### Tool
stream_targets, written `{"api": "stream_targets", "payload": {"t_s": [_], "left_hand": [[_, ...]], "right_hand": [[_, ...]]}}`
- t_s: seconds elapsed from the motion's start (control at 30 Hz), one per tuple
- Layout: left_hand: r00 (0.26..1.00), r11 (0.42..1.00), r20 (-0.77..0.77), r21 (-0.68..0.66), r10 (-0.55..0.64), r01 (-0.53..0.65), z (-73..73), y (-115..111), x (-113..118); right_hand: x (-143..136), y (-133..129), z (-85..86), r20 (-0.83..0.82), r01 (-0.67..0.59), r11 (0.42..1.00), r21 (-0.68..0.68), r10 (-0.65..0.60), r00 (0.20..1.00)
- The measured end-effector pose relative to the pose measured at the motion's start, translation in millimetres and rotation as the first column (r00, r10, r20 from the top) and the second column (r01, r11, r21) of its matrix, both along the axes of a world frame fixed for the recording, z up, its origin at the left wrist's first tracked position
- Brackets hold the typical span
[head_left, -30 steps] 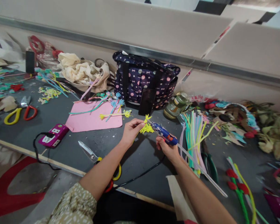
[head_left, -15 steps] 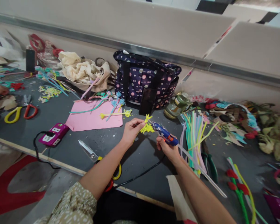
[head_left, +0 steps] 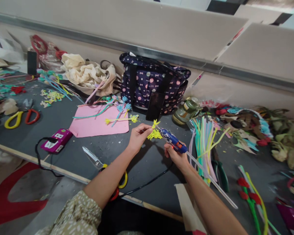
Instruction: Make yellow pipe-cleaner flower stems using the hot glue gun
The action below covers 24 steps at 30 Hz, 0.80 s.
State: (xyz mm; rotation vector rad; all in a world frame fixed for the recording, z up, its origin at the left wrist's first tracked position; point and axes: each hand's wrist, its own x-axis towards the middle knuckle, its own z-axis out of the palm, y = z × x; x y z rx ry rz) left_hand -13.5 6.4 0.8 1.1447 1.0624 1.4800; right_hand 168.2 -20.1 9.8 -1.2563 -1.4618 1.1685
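Observation:
My right hand (head_left: 177, 154) is closed round a blue hot glue gun (head_left: 172, 140), a long clear glue stick (head_left: 218, 186) trailing from its back. The gun's nozzle meets a small yellow pipe-cleaner flower (head_left: 155, 124), which my left hand (head_left: 139, 135) pinches between thumb and fingers. Whether the nozzle touches the flower or stops just short, I cannot tell. Below both lies a heap of yellow cut pieces (head_left: 155, 134) on the dark table. A pair of scissors (head_left: 94, 158) lies partly under my left forearm.
Behind stand a patterned navy bag (head_left: 152, 81), a dark phone (head_left: 155, 106) and a green jar (head_left: 186, 111). Pink paper (head_left: 98, 122) bears pipe-cleaner flowers. To the right are bundled pipe cleaners (head_left: 203, 143) and green-handled pliers (head_left: 221, 176); to the left, a purple power strip (head_left: 57, 141) and scissors (head_left: 32, 116).
My hands, the glue gun and the yellow flower stay almost still. At the far left edge, another person's blurred hand has shifted slightly.

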Motion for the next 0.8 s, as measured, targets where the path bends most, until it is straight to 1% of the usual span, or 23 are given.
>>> {"api": "stream_targets", "payload": {"t_s": [0.13, 0.3, 0.57, 0.8], "left_hand": [[1.0, 1.0, -0.007, 0.005, -0.005, 0.005, 1.1, -0.4, -0.1], [0.999, 1.0, -0.02, 0.002, 0.026, -0.026, 2.1, -0.3, 0.2], [0.991, 0.993, -0.118, 0.099, 0.069, -0.058, 0.4, 0.6, -0.5], [0.986, 0.99, -0.14, 0.118, 0.088, -0.072, 0.4, 0.3, -0.8]], "right_hand": [[-1.0, -0.3, 3.0, 0.02, 0.011, 1.0, -0.011, -0.011, 1.0], [-0.9, 0.4, 0.8, 0.031, 0.022, 1.0, -0.01, -0.022, 0.999], [1.2, 0.4, -1.6, 0.021, 0.015, 0.999, -0.028, -0.014, 1.0], [1.2, 1.2, -1.9, 0.022, 0.017, 0.999, -0.04, -0.016, 1.0]]}}
